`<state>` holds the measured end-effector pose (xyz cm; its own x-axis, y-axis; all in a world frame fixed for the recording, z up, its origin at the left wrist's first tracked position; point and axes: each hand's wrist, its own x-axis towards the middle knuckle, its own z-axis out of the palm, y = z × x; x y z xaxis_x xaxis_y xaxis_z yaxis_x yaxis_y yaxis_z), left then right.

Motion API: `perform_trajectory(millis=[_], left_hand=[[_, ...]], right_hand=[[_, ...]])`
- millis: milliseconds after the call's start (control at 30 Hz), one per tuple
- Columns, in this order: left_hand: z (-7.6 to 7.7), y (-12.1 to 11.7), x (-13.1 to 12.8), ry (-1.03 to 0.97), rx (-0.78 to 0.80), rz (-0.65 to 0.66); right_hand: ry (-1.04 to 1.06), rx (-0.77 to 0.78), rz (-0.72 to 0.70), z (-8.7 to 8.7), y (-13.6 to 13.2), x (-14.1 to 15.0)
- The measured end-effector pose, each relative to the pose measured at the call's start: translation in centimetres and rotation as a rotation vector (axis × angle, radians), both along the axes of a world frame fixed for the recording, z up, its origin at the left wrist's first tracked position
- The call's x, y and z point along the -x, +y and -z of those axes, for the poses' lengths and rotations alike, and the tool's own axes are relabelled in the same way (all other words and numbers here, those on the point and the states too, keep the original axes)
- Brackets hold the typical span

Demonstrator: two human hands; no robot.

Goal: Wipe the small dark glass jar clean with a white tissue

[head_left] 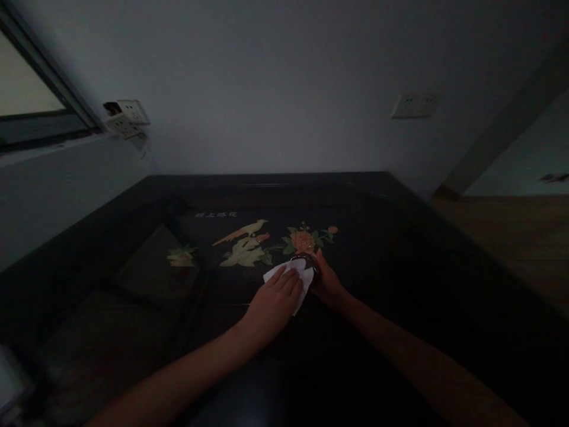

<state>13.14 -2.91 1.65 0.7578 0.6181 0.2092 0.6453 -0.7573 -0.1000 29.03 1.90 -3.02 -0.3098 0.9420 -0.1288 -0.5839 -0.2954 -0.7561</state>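
My left hand (272,303) lies palm down on a white cloth or tissue (291,274), fingers together and stretched flat, pressing it against the dark lacquered tabletop (400,255). My right hand (326,280) is curled round a small dark rounded object (308,261) right beside the cloth; the dim light hides what that object is. Both hands sit just below the painted bird (243,234) and orange flower (303,240) inlaid in the tabletop.
The table stands against a pale wall with a socket plate (415,105). At the left are a window (26,89) and a power strip (127,117) on the sill. Wooden floor (511,231) shows on the right. The room is very dim.
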Motion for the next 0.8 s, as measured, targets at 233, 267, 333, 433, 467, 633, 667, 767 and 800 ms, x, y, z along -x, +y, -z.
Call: perform_trajectory(millis=[233, 267, 333, 433, 467, 633, 667, 767, 800], left_hand=[[0.4, -0.6, -0.8, -0.168, 0.213, -0.058], [0.4, -0.8, -1.0, -0.226, 0.29, -0.072], [0.1, -1.2, -1.4, -0.384, 0.481, -0.111], [-0.6, -1.6, -1.6, -0.721, 0.846, -0.155], [-0.9, -1.7, -1.6, -0.822, 0.974, -0.153], [-1.5, -1.5, -1.4, -0.963, 1.248, -0.144], [-1.5, -1.4, -1.4, -0.91, 1.196, -0.139], [-1.0, -1.2, -1.3, -0.636, 0.876, -0.114], [-0.9, -1.2, -1.2, -0.527, 0.75, -0.099]], right_hand=[[-0.034, -0.022, 0.052, 0.0, -0.2, 0.4], [-0.044, -0.022, 0.058, -0.1, -0.2, 0.4], [-0.062, -0.02, 0.062, -0.2, -0.4, 0.4], [-0.088, -0.035, 0.07, -0.4, -0.6, 0.5], [-0.093, -0.042, 0.073, -0.5, -0.7, 0.5], [-0.082, -0.029, 0.063, -0.7, -0.8, 0.5], [-0.082, -0.033, 0.064, -0.7, -0.8, 0.5], [-0.089, -0.042, 0.07, -0.6, -0.8, 0.5], [-0.093, -0.042, 0.072, -0.6, -0.8, 0.5]])
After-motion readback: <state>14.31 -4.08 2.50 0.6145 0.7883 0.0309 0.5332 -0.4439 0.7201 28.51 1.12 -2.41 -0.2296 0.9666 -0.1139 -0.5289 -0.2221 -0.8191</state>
